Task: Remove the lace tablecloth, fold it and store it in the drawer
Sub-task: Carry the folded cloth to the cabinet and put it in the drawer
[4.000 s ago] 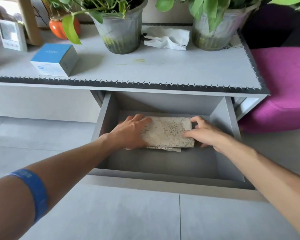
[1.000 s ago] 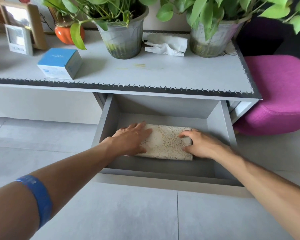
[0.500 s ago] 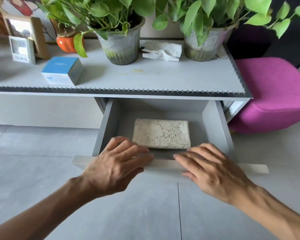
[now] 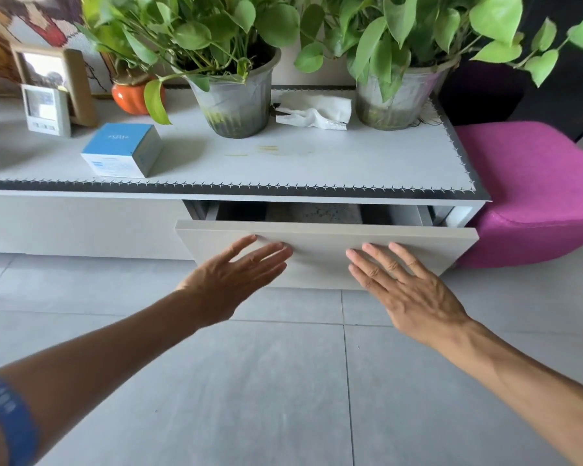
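Drawer (image 4: 323,253) is seen nearly closed, a narrow gap left at the top. Left hand (image 4: 231,280) and right hand (image 4: 408,290) are laid flat against its front panel, fingers straight, nothing gripped. Lace tablecloth (image 4: 312,212) is glimpsed inside through the gap.

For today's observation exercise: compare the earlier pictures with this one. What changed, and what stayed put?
Both hands let go of the folded lace tablecloth and moved to the drawer front. Left hand and right hand, fingers straight, have pushed it almost shut. The blue box and the pots stayed put.
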